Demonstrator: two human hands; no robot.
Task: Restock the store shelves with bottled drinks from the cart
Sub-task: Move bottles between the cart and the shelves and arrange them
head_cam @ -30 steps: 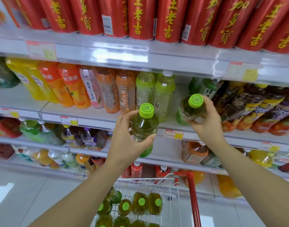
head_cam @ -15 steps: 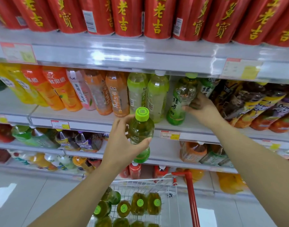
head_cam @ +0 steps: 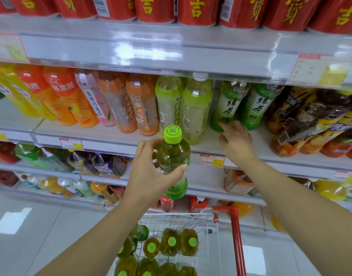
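My left hand [head_cam: 151, 176] grips a green tea bottle [head_cam: 174, 156] with a lime cap, upright, in front of the middle shelf's edge. My right hand [head_cam: 238, 142] is off its bottle, fingers straight and spread, just below and in front of a green tea bottle [head_cam: 228, 106] that stands upright on the middle shelf [head_cam: 115, 136]. A second green tea bottle [head_cam: 256, 106] stands to its right. Below, the wire cart [head_cam: 191, 220] holds several more green tea bottles [head_cam: 171, 244].
Orange, pink and pale green drink bottles fill the middle shelf to the left. Dark bagged bottles [head_cam: 314, 124] lean at the right. Red cans [head_cam: 197, 10] line the top shelf. The cart's red handle post [head_cam: 237, 240] rises right of the basket. Lower shelves hold mixed bottles.
My right hand set its green tea bottle upright on the middle shelf, let go and drew back a little. The left hand kept its bottle roughly in place.
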